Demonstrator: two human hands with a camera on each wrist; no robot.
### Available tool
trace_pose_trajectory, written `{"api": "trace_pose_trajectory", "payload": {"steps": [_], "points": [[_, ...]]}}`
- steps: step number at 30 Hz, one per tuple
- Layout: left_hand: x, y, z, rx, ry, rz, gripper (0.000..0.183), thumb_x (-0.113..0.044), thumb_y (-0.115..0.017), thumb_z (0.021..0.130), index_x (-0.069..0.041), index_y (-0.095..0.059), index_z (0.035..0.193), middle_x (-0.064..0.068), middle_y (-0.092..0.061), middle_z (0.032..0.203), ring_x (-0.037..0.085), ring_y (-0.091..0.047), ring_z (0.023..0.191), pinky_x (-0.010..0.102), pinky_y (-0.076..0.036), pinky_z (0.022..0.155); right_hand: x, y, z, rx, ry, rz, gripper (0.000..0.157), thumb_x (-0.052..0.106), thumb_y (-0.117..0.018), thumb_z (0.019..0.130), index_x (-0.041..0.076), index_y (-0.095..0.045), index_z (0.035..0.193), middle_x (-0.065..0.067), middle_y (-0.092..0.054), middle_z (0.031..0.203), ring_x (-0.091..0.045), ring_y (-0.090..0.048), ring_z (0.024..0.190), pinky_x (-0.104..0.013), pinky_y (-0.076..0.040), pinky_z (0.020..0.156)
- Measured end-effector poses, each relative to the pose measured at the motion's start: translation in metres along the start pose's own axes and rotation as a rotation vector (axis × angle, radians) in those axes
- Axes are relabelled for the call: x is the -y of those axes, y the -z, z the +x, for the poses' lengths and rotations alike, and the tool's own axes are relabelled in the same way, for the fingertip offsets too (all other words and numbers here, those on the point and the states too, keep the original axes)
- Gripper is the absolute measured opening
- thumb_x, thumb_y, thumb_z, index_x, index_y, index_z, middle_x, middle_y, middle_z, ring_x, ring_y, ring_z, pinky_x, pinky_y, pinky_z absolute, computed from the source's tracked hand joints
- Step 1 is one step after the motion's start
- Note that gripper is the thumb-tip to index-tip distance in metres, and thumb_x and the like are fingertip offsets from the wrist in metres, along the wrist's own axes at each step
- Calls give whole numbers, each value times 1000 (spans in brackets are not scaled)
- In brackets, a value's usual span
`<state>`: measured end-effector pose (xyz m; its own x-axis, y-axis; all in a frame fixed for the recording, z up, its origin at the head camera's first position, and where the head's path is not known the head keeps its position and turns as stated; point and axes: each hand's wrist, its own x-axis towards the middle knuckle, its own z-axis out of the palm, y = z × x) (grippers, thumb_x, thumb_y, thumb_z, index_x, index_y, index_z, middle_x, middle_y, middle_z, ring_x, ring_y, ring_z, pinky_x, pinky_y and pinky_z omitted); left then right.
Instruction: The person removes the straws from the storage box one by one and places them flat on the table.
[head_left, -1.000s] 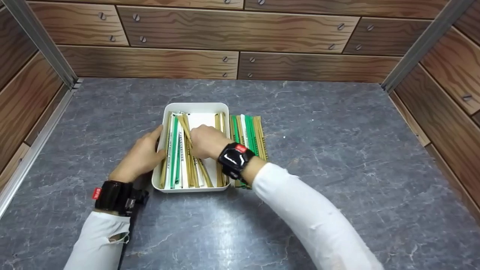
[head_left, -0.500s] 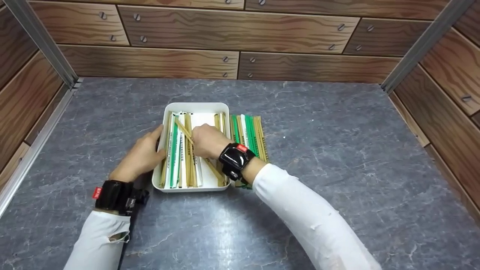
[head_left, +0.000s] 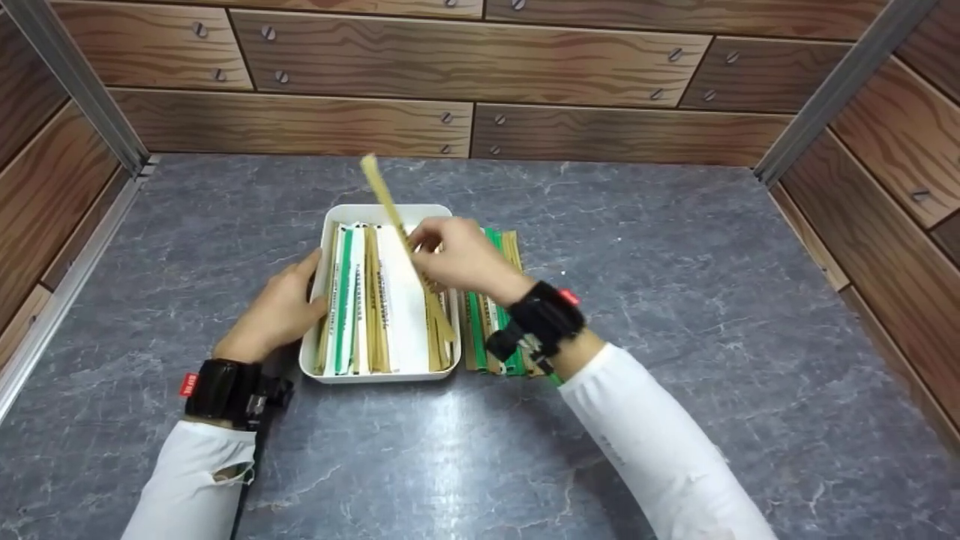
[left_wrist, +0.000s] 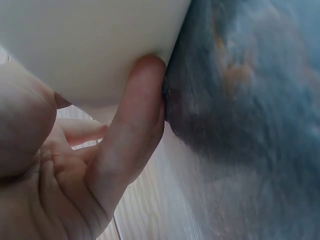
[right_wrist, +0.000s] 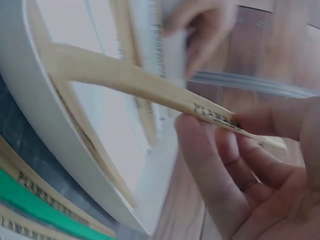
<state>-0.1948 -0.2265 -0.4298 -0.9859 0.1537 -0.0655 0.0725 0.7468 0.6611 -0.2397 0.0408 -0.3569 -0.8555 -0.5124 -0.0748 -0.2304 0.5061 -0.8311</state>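
Observation:
My right hand (head_left: 469,259) pinches a long, thin brown paper-wrapped straw (head_left: 382,196) between thumb and fingers, tilted over the white tray (head_left: 379,379). Dark print runs along its wrapper in the right wrist view. Inside the tray, a row of brown, white and green wrapped straws (head_left: 344,300) fills the left part. A few brown ones (head_left: 437,352) lie along the right wall, with bare white bottom between. My left hand (head_left: 277,315) rests against the tray's left side, its fingers nearly straight. A fingertip (left_wrist: 145,70) presses the outer wall in the left wrist view.
Just right of the tray, on the grey marbled tabletop (head_left: 675,285), lies another row of green, white and brown wrapped straws (head_left: 478,337). Wood-patterned panels (head_left: 360,124) enclose the back and sides.
My right hand has lifted the brown straw out of the tray, rising and shifting right, with the straw's far end now above the rim. The left hand stays at the tray.

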Motion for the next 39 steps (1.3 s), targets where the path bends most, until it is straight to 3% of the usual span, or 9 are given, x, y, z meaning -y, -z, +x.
{"api": "trace_pose_trajectory", "payload": {"steps": [7,13,20,29,39], "points": [[2,1,-2,-15,-8,-15,78,-3,-55,94,8,-18,162,43,-36,152,53,-44,137,63,-33,118,-9,31,-26,-167,75,215,18,4,-64,98,-4,-69,114,-14,-67,97,-21,-66,74,-36,-64,65],[0,1,-1,0,10,-21,79,-4,-55,95,6,-16,163,42,-33,155,53,-40,141,63,-30,120,-44,55,-46,-243,29,240,24,6,-64,99,-7,-67,120,-16,-68,102,-23,-67,78,-38,-65,66],[-2,1,1,-3,-2,-24,79,-5,-55,95,7,-16,163,41,-37,153,49,-44,137,62,-32,119,-91,76,-63,-222,-123,155,37,5,-63,100,-9,-59,134,-19,-64,111,-28,-69,82,-36,-64,66],[2,0,0,-3,1,-17,79,-5,-54,95,6,-16,163,41,-35,155,50,-41,141,62,-30,120,-128,77,-65,-124,-340,149,46,2,-61,99,-9,-51,142,-17,-62,107,-17,-64,66,-33,-63,62],[2,0,1,7,12,-21,80,-6,-54,95,6,-14,163,40,-33,157,51,-38,143,62,-27,121,-136,67,-60,-131,-356,8,46,1,-60,95,-9,-55,140,-16,-67,98,-16,-65,65,-31,-63,58]]}}
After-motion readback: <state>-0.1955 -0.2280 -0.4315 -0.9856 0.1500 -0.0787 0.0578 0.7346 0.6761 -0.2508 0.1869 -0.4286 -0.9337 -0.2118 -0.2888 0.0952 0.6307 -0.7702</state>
